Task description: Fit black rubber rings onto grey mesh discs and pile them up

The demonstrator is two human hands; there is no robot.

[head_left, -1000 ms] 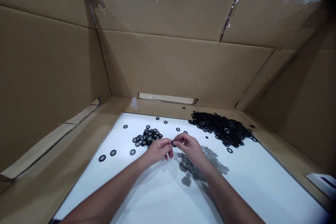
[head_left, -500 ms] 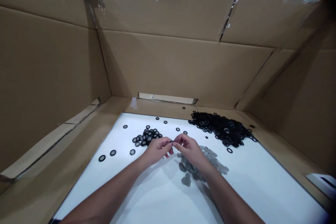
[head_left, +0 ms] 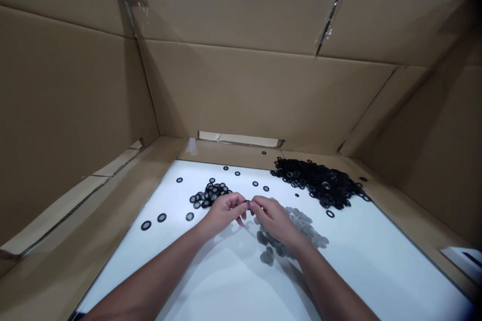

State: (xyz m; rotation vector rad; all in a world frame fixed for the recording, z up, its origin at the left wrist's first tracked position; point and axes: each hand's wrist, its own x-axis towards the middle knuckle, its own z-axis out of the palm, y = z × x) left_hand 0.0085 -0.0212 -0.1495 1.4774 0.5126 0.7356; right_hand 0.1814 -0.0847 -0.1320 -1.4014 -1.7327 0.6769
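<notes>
My left hand (head_left: pixel 226 213) and my right hand (head_left: pixel 273 214) meet above the middle of the white board, fingertips pinched together. Between them is a small black ring (head_left: pixel 247 201), mostly covered by the fingers; whether anything sits inside it I cannot tell. Just beyond my left hand lies a heap of black rings with grey centres (head_left: pixel 214 191). Thin grey discs (head_left: pixel 303 228) are spread in a loose pile under and beside my right hand and wrist. Farther back on the right is a large heap of plain black rings (head_left: pixel 320 183).
Cardboard walls (head_left: pixel 233 90) enclose the white board (head_left: pixel 211 281) at the back and both sides. Several single grey-centred rings (head_left: pixel 161 217) lie scattered on the left and back. One loose black ring (head_left: pixel 330 214) lies before the large heap.
Both hands keep their pinch on the black ring, with the right fingers shifted slightly lower and straighter. The piles are unchanged; the view has tilted very slightly.
</notes>
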